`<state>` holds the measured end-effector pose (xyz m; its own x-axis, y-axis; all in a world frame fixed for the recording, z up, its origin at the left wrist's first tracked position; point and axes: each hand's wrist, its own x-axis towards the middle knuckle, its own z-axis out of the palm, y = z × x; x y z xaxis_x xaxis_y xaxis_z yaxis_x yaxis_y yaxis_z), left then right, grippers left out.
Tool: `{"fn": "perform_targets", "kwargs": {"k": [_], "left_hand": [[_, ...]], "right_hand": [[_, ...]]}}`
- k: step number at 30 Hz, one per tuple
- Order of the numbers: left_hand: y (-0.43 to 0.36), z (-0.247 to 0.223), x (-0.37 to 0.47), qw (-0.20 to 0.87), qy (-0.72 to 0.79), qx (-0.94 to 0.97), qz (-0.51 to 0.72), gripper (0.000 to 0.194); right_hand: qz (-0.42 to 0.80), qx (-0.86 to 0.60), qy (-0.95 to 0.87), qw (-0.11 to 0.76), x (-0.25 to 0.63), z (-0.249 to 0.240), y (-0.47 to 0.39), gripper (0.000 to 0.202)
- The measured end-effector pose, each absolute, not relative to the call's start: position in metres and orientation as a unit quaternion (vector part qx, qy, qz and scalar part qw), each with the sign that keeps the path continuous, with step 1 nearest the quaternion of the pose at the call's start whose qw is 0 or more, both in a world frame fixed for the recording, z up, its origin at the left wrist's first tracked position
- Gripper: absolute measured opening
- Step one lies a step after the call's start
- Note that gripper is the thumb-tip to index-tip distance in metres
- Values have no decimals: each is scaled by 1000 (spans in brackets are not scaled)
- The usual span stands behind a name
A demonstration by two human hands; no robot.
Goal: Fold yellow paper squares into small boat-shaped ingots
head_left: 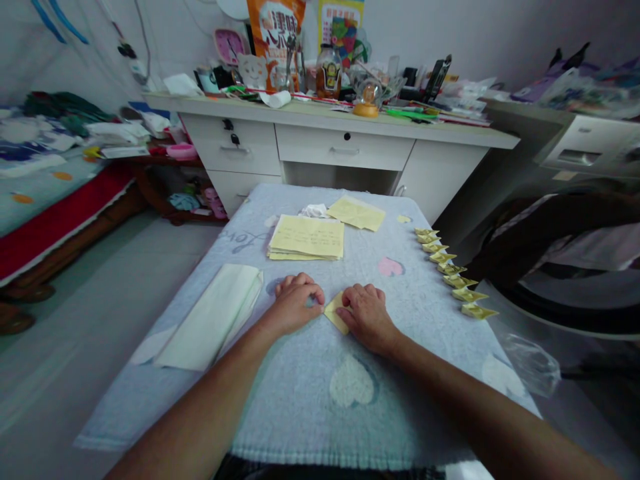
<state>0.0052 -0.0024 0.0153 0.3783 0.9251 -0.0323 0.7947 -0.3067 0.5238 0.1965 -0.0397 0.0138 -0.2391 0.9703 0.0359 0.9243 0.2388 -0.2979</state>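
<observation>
A small folded yellow paper (337, 313) lies on the blue cloth between my hands. My left hand (297, 301), thumb and fingers curled together, is at the paper's left corner. Over its right side my right hand (367, 313) is closed, thumb and fingertips pressing on it. Farther back are a stack of yellow sheets (307, 237) with writing and a few more yellow sheets (357, 212). Several folded yellow paper pieces (440, 257) stand in a row along the right edge.
Folded pale green paper (215, 317) lies on the left of the cloth-covered table (300, 400). Crumpled white tissue (315, 211) sits behind the stack. A white desk (345, 130) with jars and bags stands beyond. A clear plastic bag (533, 363) is at the right edge.
</observation>
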Motion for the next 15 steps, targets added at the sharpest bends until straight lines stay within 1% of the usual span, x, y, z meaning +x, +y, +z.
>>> {"fn": "perform_targets", "kwargs": {"k": [5, 15], "left_hand": [[-3, 14, 5, 229, 528, 806, 140, 17], [-2, 15, 4, 256, 516, 804, 147, 10]], "right_hand": [[112, -610, -772, 139, 195, 11, -40, 13], [88, -619, -768, 141, 192, 8, -41, 11]]}}
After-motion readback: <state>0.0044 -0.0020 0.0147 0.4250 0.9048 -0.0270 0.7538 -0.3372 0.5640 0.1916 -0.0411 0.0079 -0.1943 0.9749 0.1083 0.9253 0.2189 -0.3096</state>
